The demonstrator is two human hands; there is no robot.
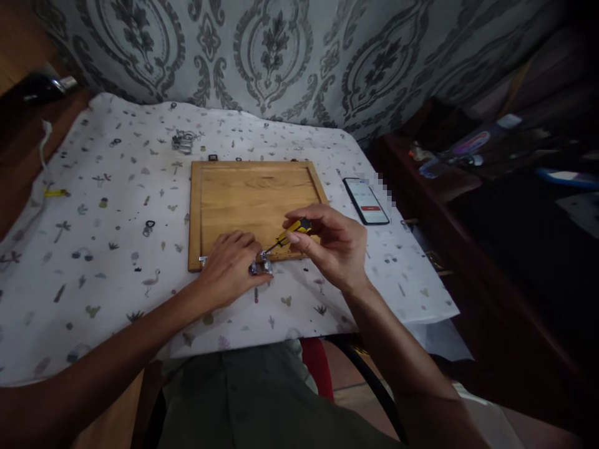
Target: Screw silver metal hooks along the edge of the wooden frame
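Note:
A framed wooden panel (262, 187), like a small cabinet door, lies flat on the table. My left hand (229, 265) rests over its near edge, fingers closed around a shiny metal hinge (262, 268) there. Between the fingertips of my right hand (334, 240) is a yellow and black screwdriver (294, 232), tilted down to the left. Its tip meets the hinge; whether it sits in a screw is too small to tell. Part of the hinge is hidden by my left fingers.
A printed white cloth (112, 280) covers the table. Metal hardware (185, 141) lies beyond the panel at the back left. To the panel's right is a lit phone (367, 201). A patterned curtain (276, 56) hangs behind, and a plastic bottle (470, 146) is at the right.

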